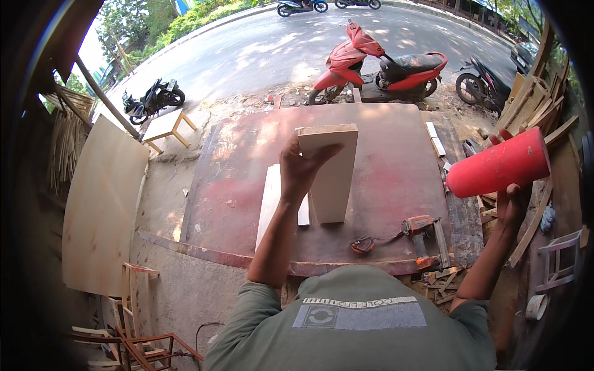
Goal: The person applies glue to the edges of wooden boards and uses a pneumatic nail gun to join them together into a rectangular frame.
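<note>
My left hand [299,166] grips a pale wooden board [334,188] near its top, the thumb across one face. The board stands on end on the large reddish worktable [396,161]. Off to the right, my right hand [512,207] has its fingers around a red cylindrical bottle [498,164], raised and tilted so its narrower end points left and down. Just left of the upright board, a white board [269,201] lies flat on the table, partly hidden by my left forearm.
An orange-and-grey power tool [422,235] and a small orange-and-black tool [362,245] lie at the table's near right. Wood scraps [535,102] pile up at the right. A plywood sheet [105,210] leans at the left. A red scooter [377,68] stands beyond the table.
</note>
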{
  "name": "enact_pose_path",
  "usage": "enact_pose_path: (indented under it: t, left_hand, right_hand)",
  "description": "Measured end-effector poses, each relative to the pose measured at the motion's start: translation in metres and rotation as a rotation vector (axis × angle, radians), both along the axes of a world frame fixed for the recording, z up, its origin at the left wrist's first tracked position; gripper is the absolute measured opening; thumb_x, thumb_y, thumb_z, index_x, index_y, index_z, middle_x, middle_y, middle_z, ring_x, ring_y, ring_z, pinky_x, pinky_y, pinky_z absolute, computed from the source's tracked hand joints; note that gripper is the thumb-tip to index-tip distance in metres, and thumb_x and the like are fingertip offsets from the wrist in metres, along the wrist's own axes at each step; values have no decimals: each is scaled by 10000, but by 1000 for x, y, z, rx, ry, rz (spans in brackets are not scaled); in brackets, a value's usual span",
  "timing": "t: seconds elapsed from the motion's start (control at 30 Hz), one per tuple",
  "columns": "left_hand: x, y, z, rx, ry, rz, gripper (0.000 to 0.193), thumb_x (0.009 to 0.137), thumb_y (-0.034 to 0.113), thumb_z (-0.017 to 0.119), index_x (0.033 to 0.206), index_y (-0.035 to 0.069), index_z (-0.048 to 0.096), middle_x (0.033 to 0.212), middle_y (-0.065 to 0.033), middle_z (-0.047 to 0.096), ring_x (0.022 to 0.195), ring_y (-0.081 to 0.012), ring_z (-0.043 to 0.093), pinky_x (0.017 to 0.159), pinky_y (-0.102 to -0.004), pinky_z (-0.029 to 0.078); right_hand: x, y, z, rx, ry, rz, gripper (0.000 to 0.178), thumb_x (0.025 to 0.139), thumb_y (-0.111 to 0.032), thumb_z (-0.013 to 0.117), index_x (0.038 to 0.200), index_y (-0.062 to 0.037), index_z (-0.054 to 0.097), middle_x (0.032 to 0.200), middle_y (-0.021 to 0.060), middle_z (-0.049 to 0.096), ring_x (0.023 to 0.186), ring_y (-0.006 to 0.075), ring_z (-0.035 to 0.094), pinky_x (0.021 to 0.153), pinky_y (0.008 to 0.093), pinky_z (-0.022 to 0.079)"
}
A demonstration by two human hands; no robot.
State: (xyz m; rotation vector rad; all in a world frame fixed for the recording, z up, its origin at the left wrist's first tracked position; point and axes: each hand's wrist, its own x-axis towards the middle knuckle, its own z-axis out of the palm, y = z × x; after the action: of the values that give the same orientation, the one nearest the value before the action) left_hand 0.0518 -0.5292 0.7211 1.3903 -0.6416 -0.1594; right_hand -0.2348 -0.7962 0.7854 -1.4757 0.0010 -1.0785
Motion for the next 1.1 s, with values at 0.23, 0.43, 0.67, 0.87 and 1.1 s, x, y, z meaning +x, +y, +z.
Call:
enact_pose_path:
  t: [0.23, 0.43, 0.67, 0.87, 1.1]
  left_hand:
    - [-3, 3, -11, -111, 49, 44, 229, 833, 98, 868, 1019, -5, 782, 1026, -30, 695, 913, -117, 684, 793, -276, 560]
    - [5, 27, -29, -199, 84, 24, 212, 852, 4, 825, 1052, -23, 763, 1020, -25, 727, 894, -108, 694, 787, -256, 562]
    - [7, 30, -48, -289, 46, 27, 253, 839, -58, 798, 1087, -39, 753, 1010, -71, 769, 905, -146, 720, 835, -277, 578]
    - [8, 20, -48, -263, -2, 80, 206, 860, -27, 793, 1062, -44, 761, 984, -77, 771, 880, -142, 717, 799, -276, 562]
    - [20, 24, -57, -227, -24, 122, 227, 873, 54, 809, 1069, -51, 760, 1005, -91, 768, 865, -154, 707, 783, -293, 559]
  right_hand:
    - [34, 39, -111, 328, 127, 38, 786, 701, -49, 870, 1388, -26, 488, 1143, 156, 674, 1085, 306, 682, 994, 484, 552]
    - [36, 8, -37, 120, 132, 31, 612, 788, -68, 838, 1324, 15, 552, 1153, 166, 690, 1072, 284, 696, 985, 462, 564]
    - [16, -36, -48, 412, 162, 175, 566, 922, -296, 757, 1352, -10, 525, 1168, 116, 653, 1069, 194, 661, 951, 395, 535]
    - [-42, -79, -32, -548, 690, -612, 1011, 720, -118, 842, 1574, -73, 302, 1381, 182, 581, 1272, 313, 585, 1111, 408, 439]
    - [-169, -69, 182, -818, -309, -1042, 685, 857, -298, 855, 1331, 12, 470, 1185, 140, 576, 1053, 233, 594, 953, 393, 485]
